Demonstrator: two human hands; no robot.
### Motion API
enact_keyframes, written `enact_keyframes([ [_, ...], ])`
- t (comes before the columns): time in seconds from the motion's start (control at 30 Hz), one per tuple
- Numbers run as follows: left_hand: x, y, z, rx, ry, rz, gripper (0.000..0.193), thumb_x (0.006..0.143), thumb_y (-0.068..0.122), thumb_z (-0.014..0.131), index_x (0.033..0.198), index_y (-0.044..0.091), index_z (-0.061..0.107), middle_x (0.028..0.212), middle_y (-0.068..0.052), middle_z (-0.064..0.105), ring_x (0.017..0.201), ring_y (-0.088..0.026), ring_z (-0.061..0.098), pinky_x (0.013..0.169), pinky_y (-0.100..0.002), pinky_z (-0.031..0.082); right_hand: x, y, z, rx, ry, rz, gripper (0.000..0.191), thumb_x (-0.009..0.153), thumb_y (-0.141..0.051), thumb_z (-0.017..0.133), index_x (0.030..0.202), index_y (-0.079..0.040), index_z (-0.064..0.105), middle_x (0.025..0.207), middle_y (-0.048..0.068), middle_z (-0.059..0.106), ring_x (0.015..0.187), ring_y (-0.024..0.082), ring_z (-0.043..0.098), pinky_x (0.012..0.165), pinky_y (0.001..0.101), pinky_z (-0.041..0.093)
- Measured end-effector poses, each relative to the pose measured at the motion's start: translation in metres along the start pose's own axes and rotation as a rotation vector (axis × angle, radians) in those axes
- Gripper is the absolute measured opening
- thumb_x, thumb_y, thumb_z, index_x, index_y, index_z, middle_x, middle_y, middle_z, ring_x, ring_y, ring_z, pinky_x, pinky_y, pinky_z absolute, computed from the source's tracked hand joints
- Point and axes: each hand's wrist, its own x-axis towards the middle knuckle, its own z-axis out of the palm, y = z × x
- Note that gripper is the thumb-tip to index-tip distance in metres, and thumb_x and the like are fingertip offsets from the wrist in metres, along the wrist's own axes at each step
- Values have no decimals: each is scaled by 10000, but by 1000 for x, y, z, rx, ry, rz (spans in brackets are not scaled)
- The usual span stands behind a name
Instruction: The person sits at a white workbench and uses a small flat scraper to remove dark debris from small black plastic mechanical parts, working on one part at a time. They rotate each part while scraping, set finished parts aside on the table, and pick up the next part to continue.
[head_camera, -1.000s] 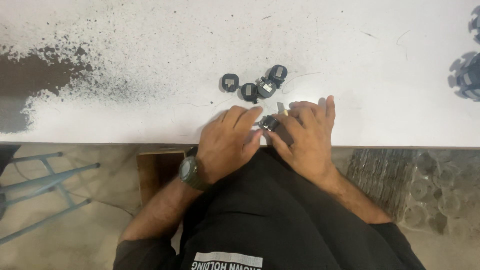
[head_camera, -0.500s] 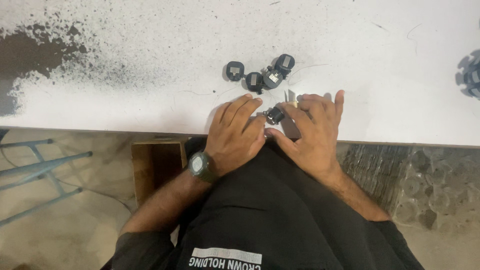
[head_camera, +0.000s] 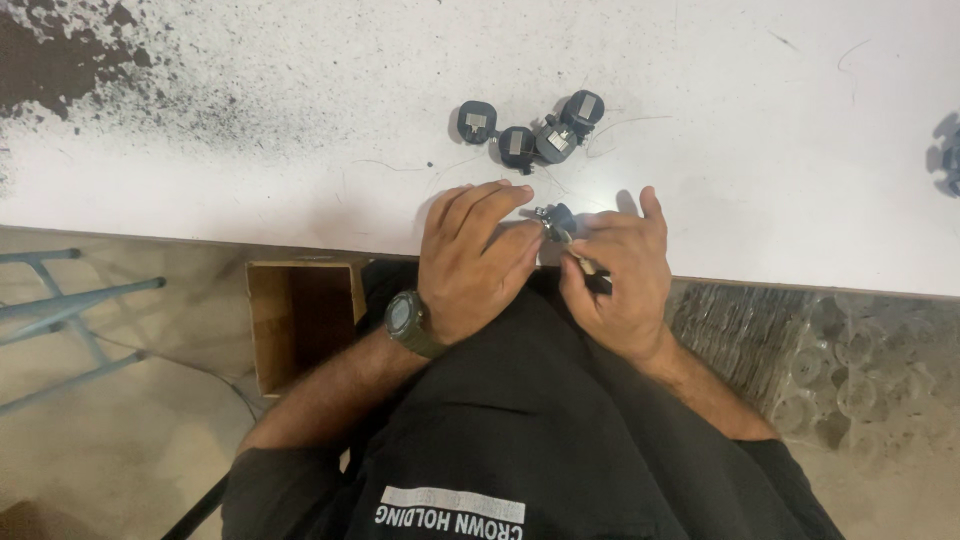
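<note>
At the near edge of the white table (head_camera: 250, 200), both hands meet over one small dark round part (head_camera: 560, 216). The left hand (head_camera: 475, 265) lies palm down, its fingers close together and curled toward the part, fingertips touching or just beside it; a dark green watch (head_camera: 408, 322) sits on that wrist. The right hand (head_camera: 615, 275) has its fingers closed around a thin tool (head_camera: 580, 262) with a dark handle, whose metal tip points at the part. Whether the left fingers actually pinch the part or only steady it cannot be told, since the hands cover most of it.

Four similar dark parts (head_camera: 530, 135), each with a pale metal square on top, lie in a loose cluster farther in on the table, near the hands but apart from them. Another dark piece (head_camera: 950, 160) shows at the right edge of the table. Black speckles (head_camera: 60, 50) darken its far left corner. Below the near edge stands an open wooden box (head_camera: 300, 320).

The part sits very close to the near edge, so a slip of the tool tip could, I judge, knock it off and down toward the person's lap or the floor. The tip also works just beside the left fingertips, so too hard a push may jab them. A wide hand movement could scatter the cluster.
</note>
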Motion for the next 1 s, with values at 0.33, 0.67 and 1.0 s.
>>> enact_keyframes([
  [0.33, -4, -2, 5, 2, 7, 13, 227, 908, 122, 846, 1084, 116, 703, 1376, -50, 579, 1335, -242, 540, 1125, -460, 436, 3, -2, -1, -3, -9, -35, 331, 803, 38, 801, 1050, -73, 611, 990, 85, 660, 1156, 315, 657, 1262, 624, 283],
  [0.67, 0, -2, 0, -26, 12, 26, 266, 892, 84, 855, 1099, 105, 689, 1379, -64, 581, 1335, -256, 549, 1119, -470, 445, 5, -4, -2, -17, -19, -39, 331, 778, 32, 807, 1033, -77, 626, 976, 77, 672, 1156, 312, 658, 1241, 636, 278],
  [1.0, 2, -3, -2, -36, 6, 61, 267, 878, 49, 847, 1086, 100, 687, 1392, -83, 579, 1342, -274, 553, 1110, -472, 458, 7, -6, 0, -13, -19, 6, 324, 789, 46, 802, 1042, -75, 641, 926, 63, 676, 1124, 301, 700, 1238, 606, 362],
])
